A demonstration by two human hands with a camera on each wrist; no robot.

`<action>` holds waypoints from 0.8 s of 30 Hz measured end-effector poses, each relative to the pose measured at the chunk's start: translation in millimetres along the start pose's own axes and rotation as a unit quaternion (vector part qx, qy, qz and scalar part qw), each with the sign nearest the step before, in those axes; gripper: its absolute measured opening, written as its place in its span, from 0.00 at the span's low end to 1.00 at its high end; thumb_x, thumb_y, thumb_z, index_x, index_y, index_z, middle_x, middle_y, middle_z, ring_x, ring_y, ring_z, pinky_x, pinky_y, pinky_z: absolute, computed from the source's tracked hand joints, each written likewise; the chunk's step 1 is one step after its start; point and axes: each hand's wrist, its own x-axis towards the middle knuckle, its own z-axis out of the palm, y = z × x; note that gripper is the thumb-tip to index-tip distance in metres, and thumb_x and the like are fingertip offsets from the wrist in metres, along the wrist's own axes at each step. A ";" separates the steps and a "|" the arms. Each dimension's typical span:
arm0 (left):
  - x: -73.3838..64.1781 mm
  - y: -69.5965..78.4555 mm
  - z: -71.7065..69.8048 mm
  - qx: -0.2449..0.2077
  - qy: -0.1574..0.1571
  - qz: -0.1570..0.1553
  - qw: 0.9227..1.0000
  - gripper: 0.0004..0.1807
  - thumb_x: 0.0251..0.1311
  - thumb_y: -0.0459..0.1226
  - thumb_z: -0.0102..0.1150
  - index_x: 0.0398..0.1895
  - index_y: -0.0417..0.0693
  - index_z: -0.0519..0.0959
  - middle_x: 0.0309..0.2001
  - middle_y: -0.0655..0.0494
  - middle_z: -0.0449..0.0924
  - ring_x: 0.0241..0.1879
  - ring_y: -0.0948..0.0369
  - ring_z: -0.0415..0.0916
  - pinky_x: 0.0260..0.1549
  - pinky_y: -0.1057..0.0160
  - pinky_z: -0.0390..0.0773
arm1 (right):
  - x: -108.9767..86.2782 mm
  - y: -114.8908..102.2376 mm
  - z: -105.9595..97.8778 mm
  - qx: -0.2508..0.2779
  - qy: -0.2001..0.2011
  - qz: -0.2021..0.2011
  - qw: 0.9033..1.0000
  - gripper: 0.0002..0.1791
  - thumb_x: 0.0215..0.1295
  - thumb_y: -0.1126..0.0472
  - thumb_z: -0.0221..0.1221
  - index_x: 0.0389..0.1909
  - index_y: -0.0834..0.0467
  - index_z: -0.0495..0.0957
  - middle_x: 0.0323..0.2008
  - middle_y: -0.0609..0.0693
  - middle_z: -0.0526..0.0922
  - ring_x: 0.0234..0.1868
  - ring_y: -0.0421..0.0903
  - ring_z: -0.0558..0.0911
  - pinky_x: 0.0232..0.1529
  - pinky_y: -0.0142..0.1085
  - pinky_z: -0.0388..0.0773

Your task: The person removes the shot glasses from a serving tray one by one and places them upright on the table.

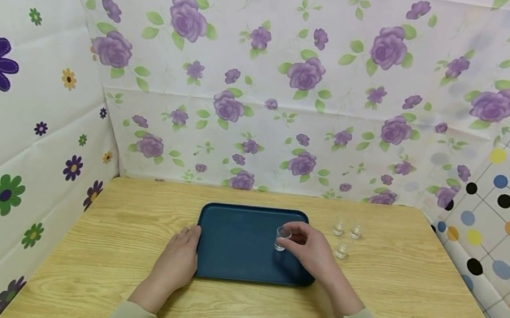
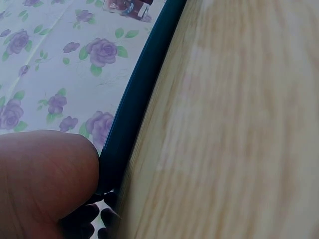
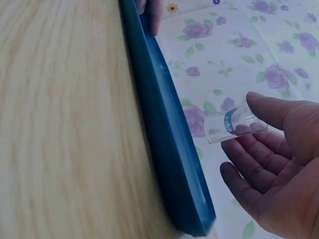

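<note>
Three small glasses [image 1: 345, 236] stand beside tray [image 1: 236, 268]

**Wooden table, tray and glasses**

My light wood-grain table [image 1: 414, 298] carried a dark blue tray [image 1: 240, 246] lying flat near its middle. Three small clear glasses [image 1: 345, 236] stood directly on the wood just right of the tray, close together. My left hand [image 1: 179, 262] rested on the tabletop, touching the tray's left edge.
</note>
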 end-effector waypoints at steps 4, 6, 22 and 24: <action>-0.9 0.2 -0.1 0.001 0.002 0.003 1.000 0.29 0.79 0.25 0.52 0.80 0.24 0.66 0.79 0.28 0.67 0.80 0.34 0.63 0.80 0.35 0.64 | -4.8 1.4 -9.3 0.006 -0.001 0.001 1.000 0.17 0.76 0.51 0.72 0.61 0.49 0.87 0.55 0.46 0.89 0.56 0.47 0.87 0.58 0.46 0.89; -1.0 -0.1 0.1 0.001 0.001 0.004 1.000 0.29 0.80 0.26 0.52 0.80 0.24 0.65 0.79 0.28 0.67 0.80 0.34 0.63 0.80 0.35 0.64 | -7.1 2.1 -14.0 0.012 -0.003 0.003 1.000 0.17 0.76 0.51 0.72 0.61 0.49 0.86 0.55 0.46 0.89 0.56 0.47 0.87 0.59 0.46 0.89; 0.1 -2.0 0.6 -0.004 -0.002 0.004 1.000 0.29 0.80 0.26 0.51 0.81 0.25 0.65 0.79 0.29 0.67 0.81 0.34 0.62 0.80 0.34 0.63 | -29.7 9.2 -62.3 -0.029 0.028 0.008 0.999 0.24 0.77 0.47 0.71 0.66 0.54 0.85 0.56 0.50 0.89 0.55 0.49 0.88 0.55 0.45 0.89; -0.2 -1.8 0.0 -0.005 -0.005 0.001 1.000 0.29 0.81 0.26 0.51 0.81 0.25 0.65 0.79 0.29 0.67 0.81 0.34 0.62 0.81 0.35 0.62 | -32.0 11.7 -68.5 -0.036 0.032 0.008 0.999 0.25 0.77 0.47 0.71 0.67 0.55 0.85 0.56 0.50 0.89 0.55 0.49 0.88 0.55 0.45 0.90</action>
